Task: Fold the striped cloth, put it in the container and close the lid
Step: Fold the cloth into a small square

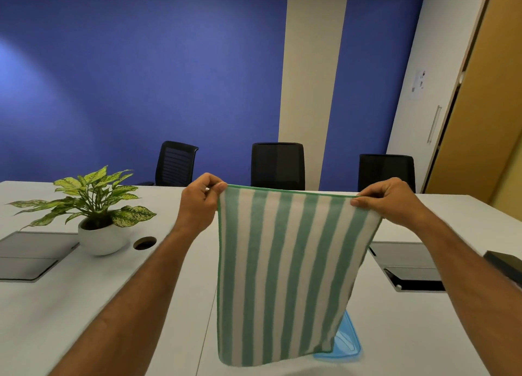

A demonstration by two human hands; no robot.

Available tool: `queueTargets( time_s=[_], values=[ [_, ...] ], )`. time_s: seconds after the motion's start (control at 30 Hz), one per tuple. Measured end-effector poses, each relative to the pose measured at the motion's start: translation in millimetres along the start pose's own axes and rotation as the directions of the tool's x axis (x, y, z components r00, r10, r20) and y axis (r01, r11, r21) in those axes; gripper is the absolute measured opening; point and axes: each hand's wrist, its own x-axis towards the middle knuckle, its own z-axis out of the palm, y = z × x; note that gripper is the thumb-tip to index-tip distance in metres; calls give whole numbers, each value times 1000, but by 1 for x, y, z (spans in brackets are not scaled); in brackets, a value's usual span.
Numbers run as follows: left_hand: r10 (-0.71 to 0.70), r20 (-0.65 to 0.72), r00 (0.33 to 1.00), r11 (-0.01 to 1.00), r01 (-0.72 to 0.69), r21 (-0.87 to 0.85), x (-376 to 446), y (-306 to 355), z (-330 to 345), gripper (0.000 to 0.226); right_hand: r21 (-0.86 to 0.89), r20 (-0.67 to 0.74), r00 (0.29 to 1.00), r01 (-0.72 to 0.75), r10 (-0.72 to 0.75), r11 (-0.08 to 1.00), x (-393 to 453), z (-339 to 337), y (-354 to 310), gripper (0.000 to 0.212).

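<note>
Left hand: raised above the desk, thumb and fingers pinched closed on the top left corner of the striped cloth.
Right hand: raised level with the left, at 3 o'clock from it, fingers pinched closed on the cloth's top right corner.
Striped cloth: green and white stripes running top to bottom, green hem along the edges; held taut along its top edge between the two hands and hanging open in front of the person, its lower edge curling slightly near the bottom of the view.
Blue lid or container: a pale blue translucent plastic piece on the desk, peeking out at 5 o'clock from the cloth, mostly hidden behind it; I cannot tell whether it is the lid or the container itself.
Desk: white, long, with a round cable hole at 9 o'clock from the cloth.
Potted plant: speckled green leaves in a white round pot, just beside the cable hole, at 9 o'clock from the left hand.
Grey panels: one at the left edge of the desk, another at 3 o'clock from the cloth.
Chairs: three black office chairs along the far side of the desk, at 12 o'clock.
Wall: blue, with a cream stripe.
</note>
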Motion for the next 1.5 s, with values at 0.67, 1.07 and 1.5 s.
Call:
queueTargets(
  time_s=[0.67, 1.07, 1.5],
  values=[
    [-277, -138, 951, 958, 261, -120, 7, 6, 11, 27, 594, -81, 935, -233, 345, 770, 9, 24, -15, 22],
    [-429, 28, 903, 855, 416, -308, -24, 57, 85, 26, 540, -136, 938, -199, 319, 818, 6, 107, -80, 7],
    [-420, 86, 903, 803, 415, -428, -42, 65, 102, 15, 277, -254, 959, -51, 124, 959, -10, 137, -92, 23]
  ],
)
